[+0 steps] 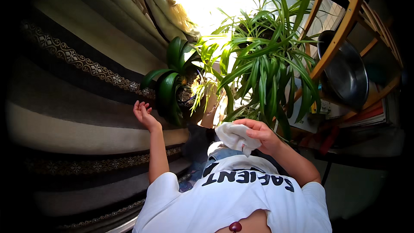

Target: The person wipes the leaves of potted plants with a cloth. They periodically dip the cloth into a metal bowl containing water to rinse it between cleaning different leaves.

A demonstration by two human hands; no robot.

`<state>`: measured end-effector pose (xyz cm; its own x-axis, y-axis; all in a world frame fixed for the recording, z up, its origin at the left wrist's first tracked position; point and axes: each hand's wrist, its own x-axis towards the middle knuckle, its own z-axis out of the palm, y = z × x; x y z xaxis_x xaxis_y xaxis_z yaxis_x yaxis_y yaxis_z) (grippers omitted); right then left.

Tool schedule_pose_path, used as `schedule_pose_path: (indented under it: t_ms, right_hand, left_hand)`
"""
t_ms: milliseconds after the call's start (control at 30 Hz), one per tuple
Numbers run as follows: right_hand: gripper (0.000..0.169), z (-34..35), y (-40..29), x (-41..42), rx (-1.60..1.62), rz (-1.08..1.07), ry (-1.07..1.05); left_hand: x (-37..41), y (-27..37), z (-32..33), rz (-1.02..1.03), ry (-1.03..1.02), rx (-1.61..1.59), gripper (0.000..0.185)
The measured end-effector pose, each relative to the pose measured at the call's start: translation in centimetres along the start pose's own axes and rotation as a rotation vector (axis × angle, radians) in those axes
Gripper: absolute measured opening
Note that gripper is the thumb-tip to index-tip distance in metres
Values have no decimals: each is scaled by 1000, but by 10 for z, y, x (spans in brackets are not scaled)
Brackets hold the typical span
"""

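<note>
My right hand (263, 135) holds a crumpled white cloth (237, 137) in front of my body, below the hanging leaves of a spider plant (258, 58). Raised at the left, my left hand (142, 111) is empty, its fingers loosely curled and apart. It is beside the patterned curtain (97, 68) and left of a potted plant with broad dark green leaves (169, 94). Soil (186, 93) shows in that plant's pot. The spider plant's long leaves hide most of what stands behind them.
Bright light comes through the window (210, 3). A tied-back curtain with a yellow tassel (182, 16) hangs beside it. At the right, a wooden rack (343, 32) holds a metal basin (346, 71), with books or papers (368, 116) lower down.
</note>
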<state>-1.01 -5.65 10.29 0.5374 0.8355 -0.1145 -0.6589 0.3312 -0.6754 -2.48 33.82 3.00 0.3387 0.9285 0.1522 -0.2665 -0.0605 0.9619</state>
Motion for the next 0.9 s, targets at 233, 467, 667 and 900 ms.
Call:
schedule_pose_path:
  t_ms: [233, 467, 667, 900]
  right_hand:
    - [43, -12, -80, -118, -266, -379, 103]
    - [33, -87, -216, -157, -822, -867, 925]
    - [46, -131, -263, -164, -1824, -358, 738]
    - [43, -157, -274, -151, -2430, 318, 264]
  left_hand:
    - [-192, 85, 66, 309, -867, -148, 18]
    - [-289, 132, 169, 653, -1596, -321, 29]
    - [-347, 168, 260, 784, -1545, -549, 33]
    - [-372, 163, 333, 851, -1629, 43, 42]
